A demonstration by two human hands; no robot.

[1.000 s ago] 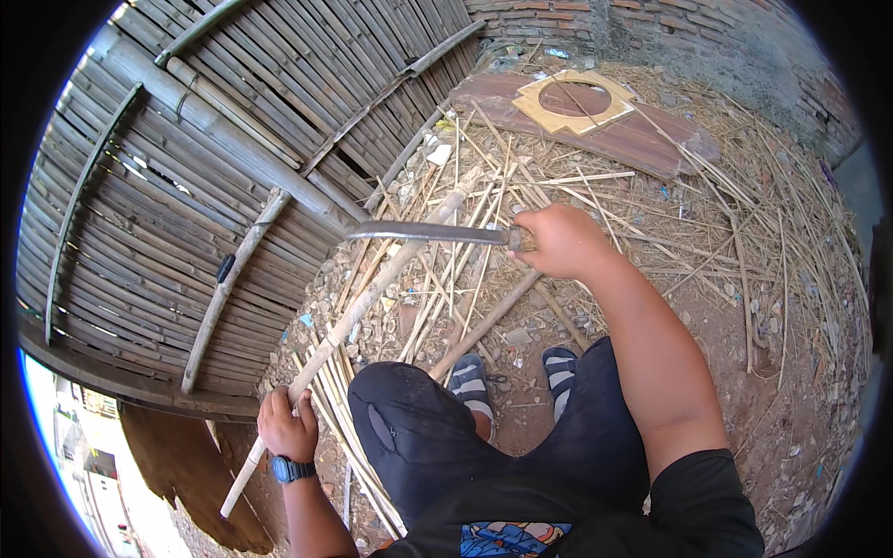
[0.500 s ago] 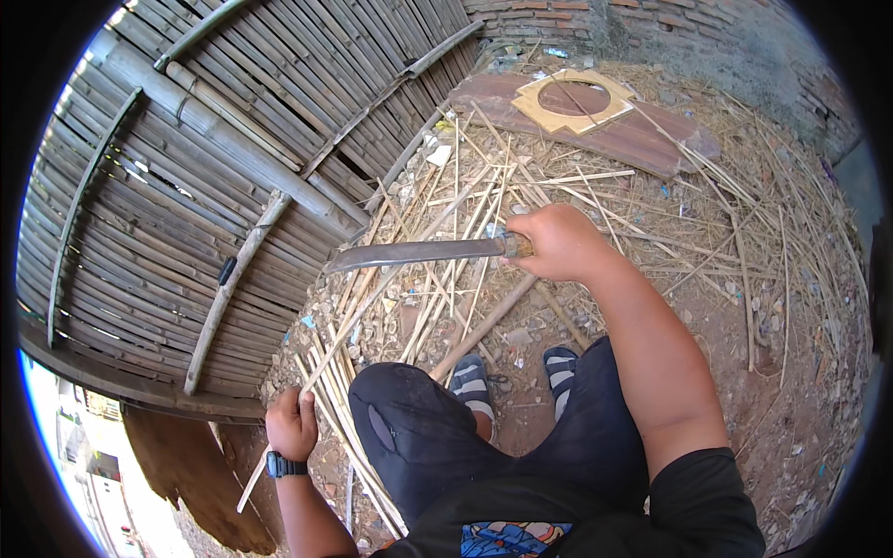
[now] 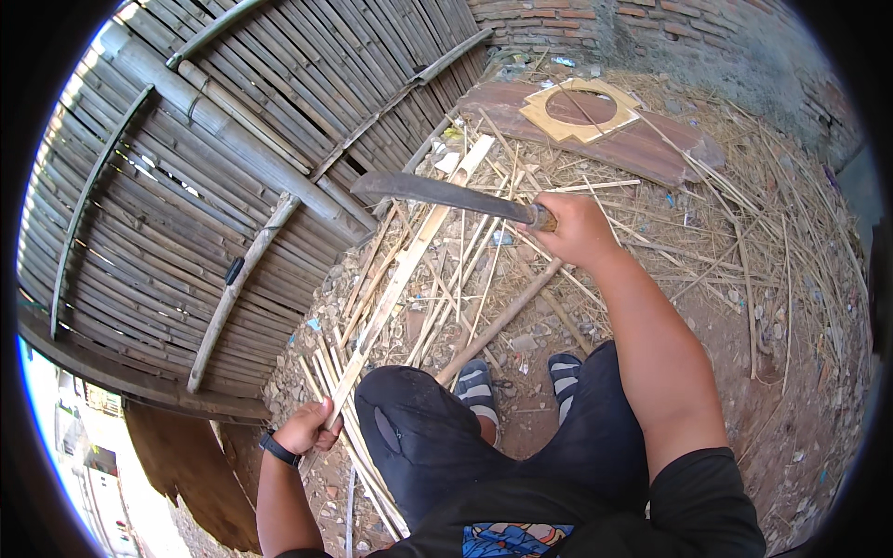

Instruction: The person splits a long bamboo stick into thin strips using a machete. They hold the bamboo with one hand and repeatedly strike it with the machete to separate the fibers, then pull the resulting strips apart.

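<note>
My right hand [image 3: 579, 231] is wrapped round the wooden handle of a machete [image 3: 446, 193]. Its long dark blade points left and slightly up, crossing in front of a split bamboo strip. The pale inner face of that bamboo strip [image 3: 402, 279] shows, with node marks along it; it slants from my left side up to the far ground. My left hand [image 3: 310, 430], with a dark watch on the wrist, grips the strip's near end beside my left knee. Where blade and strip cross, I cannot tell whether they touch.
Several thin bamboo strips [image 3: 365, 465] lie by my left leg. A bamboo wall [image 3: 139, 223] stands at left, a brick wall [image 3: 726, 46] at the back. A brown board [image 3: 651, 149] bears a yellow frame with a round hole [image 3: 535, 110]. A pole [image 3: 502, 321] lies near my feet.
The strip has turned, now showing its broad pale inner face. My left hand has shifted right and rolled over. The machete has risen slightly, its tip tilting up, and moved right.
</note>
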